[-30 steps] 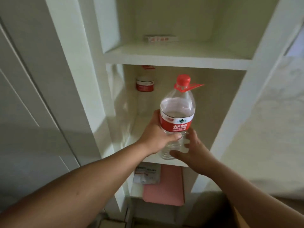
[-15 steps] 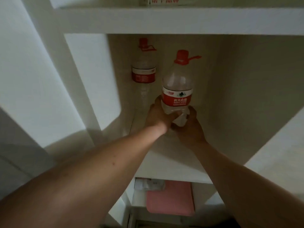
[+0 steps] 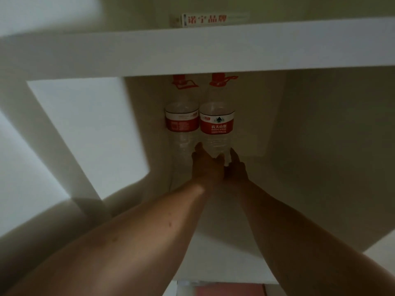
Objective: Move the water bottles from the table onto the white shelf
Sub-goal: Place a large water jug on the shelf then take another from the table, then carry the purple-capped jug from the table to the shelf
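box [image 3: 205, 19] reads 诺宁品牌, right bottle [image 3: 216, 124] perhaps 农夫山泉

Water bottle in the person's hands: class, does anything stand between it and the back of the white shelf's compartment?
Nothing visible does. The water bottle is already deep in the white shelf compartment, upright, close beside a second bottle. The left hand grips its base and the right hand touches it.

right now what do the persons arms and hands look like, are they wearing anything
Both forearms are bare as far as the frame shows: no sleeves, watch or bracelet. The left hand and right hand wear no gloves; the dim light hides any rings. The left forearm has a few small dark specks.
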Demonstrator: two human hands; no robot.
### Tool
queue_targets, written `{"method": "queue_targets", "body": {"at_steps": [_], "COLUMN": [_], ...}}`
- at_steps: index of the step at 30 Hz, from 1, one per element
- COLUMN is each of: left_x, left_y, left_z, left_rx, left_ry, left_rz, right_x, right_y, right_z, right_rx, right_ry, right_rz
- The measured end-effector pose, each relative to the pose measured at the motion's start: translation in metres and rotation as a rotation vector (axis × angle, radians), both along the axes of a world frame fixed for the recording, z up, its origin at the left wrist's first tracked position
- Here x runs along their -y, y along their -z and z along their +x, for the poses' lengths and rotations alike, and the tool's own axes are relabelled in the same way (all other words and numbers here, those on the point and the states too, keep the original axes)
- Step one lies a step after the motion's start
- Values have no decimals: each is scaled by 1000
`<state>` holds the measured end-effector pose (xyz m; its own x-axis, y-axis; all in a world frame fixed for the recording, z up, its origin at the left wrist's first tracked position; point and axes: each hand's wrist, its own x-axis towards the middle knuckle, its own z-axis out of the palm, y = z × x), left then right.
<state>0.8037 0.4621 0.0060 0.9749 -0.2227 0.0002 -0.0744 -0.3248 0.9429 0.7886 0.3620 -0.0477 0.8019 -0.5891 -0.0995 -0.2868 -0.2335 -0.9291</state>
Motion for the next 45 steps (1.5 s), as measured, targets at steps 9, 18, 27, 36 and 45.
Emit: {"method": "queue_targets", "body": {"at_steps": [9, 18, 27, 36, 45], "left_x": [-7, -26, -61, -57, 87], "left_y": [9, 13, -30, -61, -62], "left_z": [24, -7, -86, -229, -383], "left_rx": [-54, -112, -123, -50, -18], "left_ry": [124, 135, 163, 500, 940], "left_rz": [26, 17, -36, -140, -36], "right_x": [3, -10, -53, -51, 55], "right_y": [-3, -2, -79, -131, -106], "right_z": [13, -21, -121, -305, -552], "right_rx": [-34, -111, -127, -4, -191], "right_ry": [21, -19, 44, 50, 551], "right_rz": [40, 138, -190, -264, -303]}}
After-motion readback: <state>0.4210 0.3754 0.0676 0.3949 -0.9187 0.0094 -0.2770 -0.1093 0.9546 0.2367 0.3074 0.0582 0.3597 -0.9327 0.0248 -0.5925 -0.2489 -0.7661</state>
